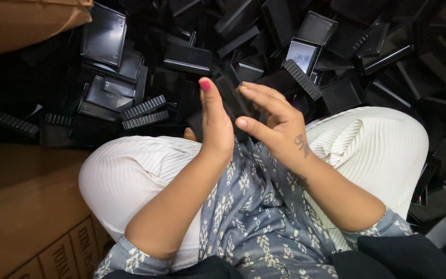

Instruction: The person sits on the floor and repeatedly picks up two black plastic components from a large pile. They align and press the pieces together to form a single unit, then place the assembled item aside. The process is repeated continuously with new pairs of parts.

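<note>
A cardboard box (21,217) stands at the left, beside the knees. The left hand (215,126) and right hand (277,126) press a black part (233,98) between them, fingers closed on it, above a heap of black trays (192,57) on the floor

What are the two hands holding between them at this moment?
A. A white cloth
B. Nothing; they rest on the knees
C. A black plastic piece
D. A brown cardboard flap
C: the left hand and right hand close around a black plastic piece, raised above the lap.
</note>
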Motion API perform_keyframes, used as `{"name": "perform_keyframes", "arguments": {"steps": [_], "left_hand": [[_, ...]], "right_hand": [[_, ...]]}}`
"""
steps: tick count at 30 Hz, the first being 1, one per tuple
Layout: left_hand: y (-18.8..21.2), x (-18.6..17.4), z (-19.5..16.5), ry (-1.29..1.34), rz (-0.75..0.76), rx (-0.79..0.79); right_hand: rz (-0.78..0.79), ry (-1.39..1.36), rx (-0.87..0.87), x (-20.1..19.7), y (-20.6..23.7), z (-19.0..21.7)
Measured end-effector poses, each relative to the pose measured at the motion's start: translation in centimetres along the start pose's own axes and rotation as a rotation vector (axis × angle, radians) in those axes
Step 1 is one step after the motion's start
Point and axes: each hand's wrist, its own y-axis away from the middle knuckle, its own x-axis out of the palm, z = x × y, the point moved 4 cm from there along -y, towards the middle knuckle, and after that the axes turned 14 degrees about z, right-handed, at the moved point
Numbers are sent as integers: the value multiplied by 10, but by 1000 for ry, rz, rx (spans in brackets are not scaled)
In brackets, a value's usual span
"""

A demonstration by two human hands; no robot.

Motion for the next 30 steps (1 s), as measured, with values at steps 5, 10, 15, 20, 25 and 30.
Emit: {"name": "perform_keyframes", "arguments": {"steps": [5, 10, 15, 20, 25, 30], "left_hand": [[2, -4, -1, -68, -5, 79], [4, -6, -6, -145, 74, 166], [6, -2, -13, -207, 168, 182], [9, 9, -30, -136, 318, 182], [13, 28, -62, -224, 441, 319], [29, 43, -105, -1084, 377, 937]], "right_hand": [[-5, 114, -9, 8, 5, 3], [72, -39, -61, 9, 8, -2], [171, -12, -54, 3, 9, -1], [237, 32, -107, 1, 4, 6], [189, -110, -22, -6, 6, -7], [228, 387, -49, -16, 11, 11]]}}
